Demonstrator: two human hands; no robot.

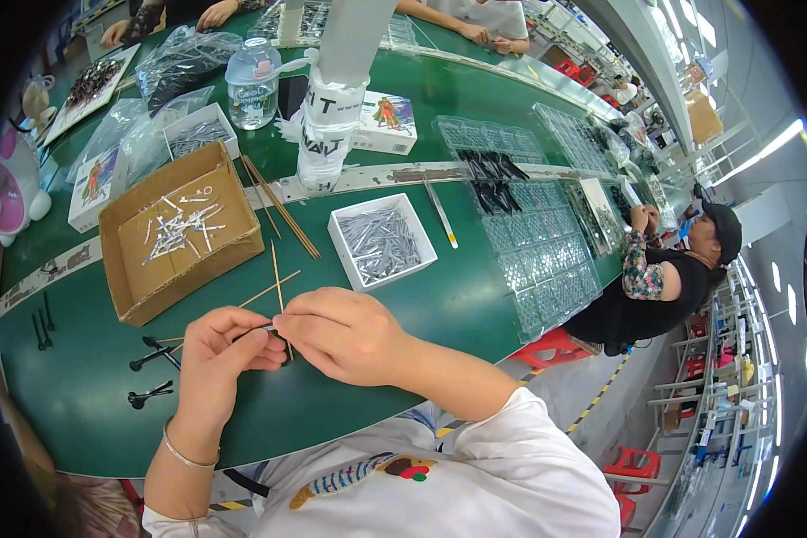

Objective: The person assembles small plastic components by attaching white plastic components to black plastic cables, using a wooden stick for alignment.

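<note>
Over the near part of the green table [403,350], my two hands meet. My left hand [217,354] is closed, its thumb and fingertips pinching a small, thin dark part [258,331]. My right hand [345,334] is closed at that part's other end, with a thin wooden stick [279,278] passing by its fingertips; its grip is partly hidden. Small black clip-like pieces [150,394] lie left of my left hand. Beyond my hands stands a white box [396,276] of many thin grey metal pieces. Left of it, a cardboard tray [193,280] contains small white-and-blue strips.
Tweezers [440,213] and several wooden sticks [282,211] lie farther back. Clear plastic trays [547,264] cover the right side. A wrapped post [323,134] rises behind the white box, beside a water bottle [253,90]. A co-worker [677,278] sits at the right.
</note>
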